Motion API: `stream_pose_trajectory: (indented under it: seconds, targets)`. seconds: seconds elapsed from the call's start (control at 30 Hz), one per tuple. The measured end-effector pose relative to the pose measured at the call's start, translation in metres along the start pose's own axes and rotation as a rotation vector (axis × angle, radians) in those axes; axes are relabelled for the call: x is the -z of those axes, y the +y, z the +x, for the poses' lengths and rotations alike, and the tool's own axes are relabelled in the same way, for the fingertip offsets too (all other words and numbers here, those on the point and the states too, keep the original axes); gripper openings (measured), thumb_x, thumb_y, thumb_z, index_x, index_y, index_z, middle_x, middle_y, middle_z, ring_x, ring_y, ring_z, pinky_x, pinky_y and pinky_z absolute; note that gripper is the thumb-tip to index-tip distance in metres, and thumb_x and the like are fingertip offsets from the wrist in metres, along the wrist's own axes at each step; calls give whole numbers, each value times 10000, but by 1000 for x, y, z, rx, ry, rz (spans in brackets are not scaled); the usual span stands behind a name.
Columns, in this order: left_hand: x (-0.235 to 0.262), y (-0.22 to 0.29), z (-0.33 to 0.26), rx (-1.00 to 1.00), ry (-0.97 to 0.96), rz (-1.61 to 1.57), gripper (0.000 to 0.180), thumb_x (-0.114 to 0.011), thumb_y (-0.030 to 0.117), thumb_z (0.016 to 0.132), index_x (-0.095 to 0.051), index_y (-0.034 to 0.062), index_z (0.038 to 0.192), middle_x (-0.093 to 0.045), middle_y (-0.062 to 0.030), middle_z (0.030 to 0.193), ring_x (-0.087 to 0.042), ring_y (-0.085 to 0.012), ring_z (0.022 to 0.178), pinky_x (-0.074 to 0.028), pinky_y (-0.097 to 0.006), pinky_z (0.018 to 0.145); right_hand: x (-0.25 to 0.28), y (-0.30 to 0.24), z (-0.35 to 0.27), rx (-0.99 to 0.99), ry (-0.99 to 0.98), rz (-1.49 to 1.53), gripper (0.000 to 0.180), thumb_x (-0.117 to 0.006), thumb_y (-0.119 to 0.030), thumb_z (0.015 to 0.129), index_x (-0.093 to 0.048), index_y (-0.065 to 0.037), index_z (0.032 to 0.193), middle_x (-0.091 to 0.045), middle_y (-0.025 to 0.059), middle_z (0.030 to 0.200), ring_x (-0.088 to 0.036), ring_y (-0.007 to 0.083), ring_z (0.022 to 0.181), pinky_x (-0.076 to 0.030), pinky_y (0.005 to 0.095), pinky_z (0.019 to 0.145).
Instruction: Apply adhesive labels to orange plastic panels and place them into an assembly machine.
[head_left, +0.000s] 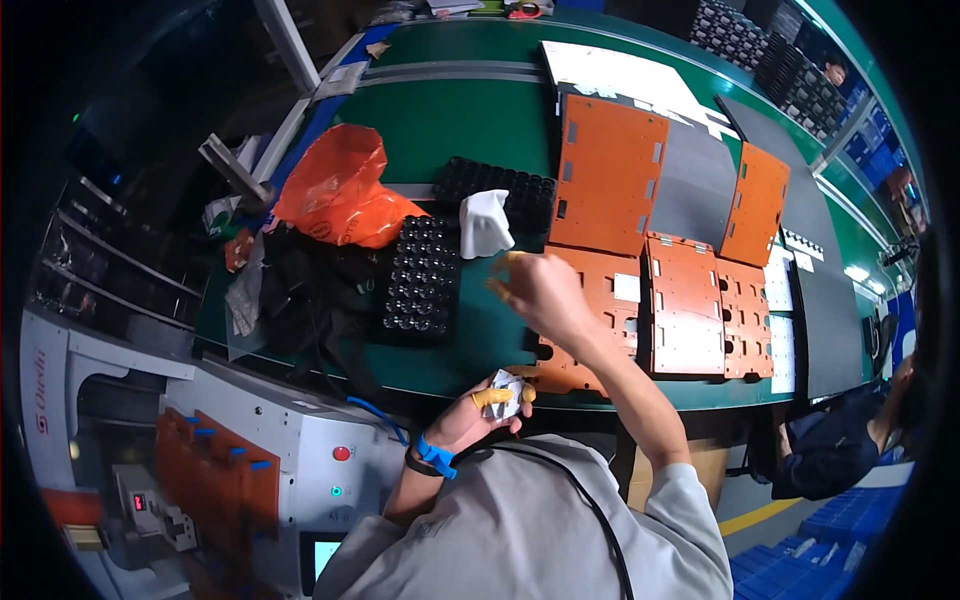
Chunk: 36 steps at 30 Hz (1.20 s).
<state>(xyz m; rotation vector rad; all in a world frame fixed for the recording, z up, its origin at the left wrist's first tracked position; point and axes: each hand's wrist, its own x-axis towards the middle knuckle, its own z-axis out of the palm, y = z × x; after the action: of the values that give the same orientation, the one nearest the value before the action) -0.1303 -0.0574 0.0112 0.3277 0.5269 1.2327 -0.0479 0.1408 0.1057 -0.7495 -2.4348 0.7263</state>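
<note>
In front of my body, my left hand (468,420) is closed around a small white and silver flat piece (503,394). Yellow covers sit on its fingertips, and a blue wrist strap (434,456) wraps that wrist. My right hand (548,292) is stretched out over the green table, its fingers bent together; whatever they pinch, if anything, is too small to tell. Just beyond it lies a crumpled white cloth (486,224). Close by, a black tray of round cells (421,276) rests on the table, and a second black tray (495,184) lies behind the cloth.
Orange perforated plates (611,175) cover the table to the right. An orange plastic bag (345,190) and black bags (318,285) lie at left. A white machine (340,415) with a red button stands at lower left. Another person (830,450) is at far right.
</note>
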Motion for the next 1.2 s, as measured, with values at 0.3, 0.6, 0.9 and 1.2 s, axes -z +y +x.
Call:
stream_pose_trajectory:
  seconds: [0.3, 0.6, 0.9, 1.2]
  targets:
    - [-5, 3, -14, -13, 179, -125, 524, -452, 374, 1079, -444, 60, 1498, -580, -162, 1420, -652, -305, 1172, -590, -320, 733, -62, -9, 106, 491, 13, -846, 188, -648, -169, 806, -752, -71, 928, -644, 133, 1055, -585, 320, 1194, -228, 553, 1216]
    - [-8, 2, -20, -102, 78, -53, 644, -519, 475, 1043, -440, 19, 1491, -645, -115, 1268, -590, -136, 832, -458, -235, 615, -81, 14, 139, 459, -198, -893, 187, -621, -192, 824, -776, -104, 880, -695, 110, 1001, -634, 300, 1136, -77, 616, 1261]
    - [8, 2, -14, -318, 194, -201, 586, -559, 426, 1025, -477, 68, 1482, -562, -131, 1461, -661, -283, 1106, -545, -342, 868, -24, -30, 107, 531, 121, -669, 212, -650, -187, 780, -700, -14, 892, -632, 120, 889, -603, 292, 1045, -201, 516, 1263]
    - [-8, 11, -10, -436, 299, -97, 550, -616, 520, 973, -592, 65, 1280, -669, -102, 1115, -636, -208, 905, -473, -319, 697, 43, -52, -4, 196, -277, 374, 271, -782, -170, 779, -712, -34, 1003, -640, 109, 852, -658, 257, 815, -529, 380, 775]
